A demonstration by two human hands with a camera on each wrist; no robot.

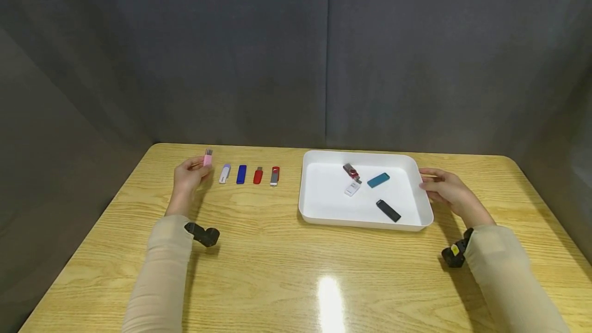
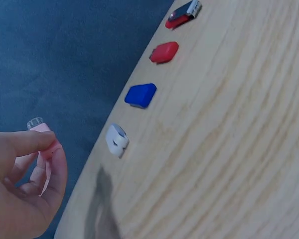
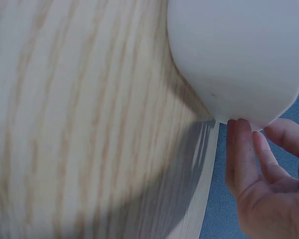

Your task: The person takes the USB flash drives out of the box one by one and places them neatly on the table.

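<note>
While the left hand (image 1: 187, 176) pinches a pink USB stick (image 1: 207, 160) near the worktop's (image 1: 259, 261) far-left corner, four other sticks (image 1: 241, 174) lie spaced along the far edge (presumably to keep them distinct). Thumb and fingers of the right hand (image 1: 455, 197) hold the white tray (image 1: 324, 197) at its right wall, perhaps steadying it. Fingers cover the pink stick's lower end; the right thumb's tip is unclear.

Pink stick (image 1: 207, 161), tip (image 2: 35, 122) perhaps silvery
</note>
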